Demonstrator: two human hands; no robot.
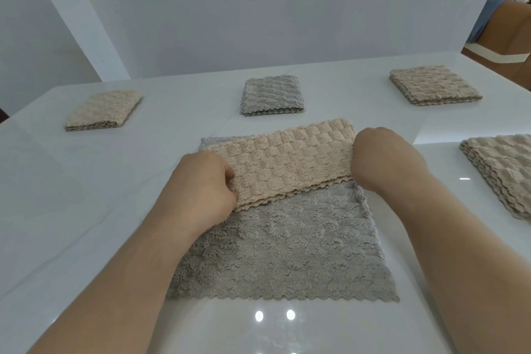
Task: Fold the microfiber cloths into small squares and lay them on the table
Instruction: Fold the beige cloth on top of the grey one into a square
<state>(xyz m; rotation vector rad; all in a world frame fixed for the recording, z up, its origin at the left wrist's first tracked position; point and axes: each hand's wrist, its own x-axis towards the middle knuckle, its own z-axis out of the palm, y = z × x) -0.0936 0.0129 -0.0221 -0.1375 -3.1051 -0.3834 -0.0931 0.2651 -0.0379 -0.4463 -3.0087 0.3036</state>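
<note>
The cloth (pixel 283 244) lies flat on the near middle of the table (pixel 86 210), grey side up. Its far part is folded over toward the near side as a beige flap (pixel 283 158). The left hand (pixel 207 181) pinches the flap's left end and the right hand (pixel 376 158) grips its right end, fingers curled. Three folded squares (pixel 271 95) lie along the far side. A stack (pixel 500 172) sits at the right.

Person's bare left hand (pixel 201 181) and bare right hand (pixel 379 158).
Both forearms (pixel 129 267) are bare too, uncovered all the way down to the lower edge of the view.
</note>
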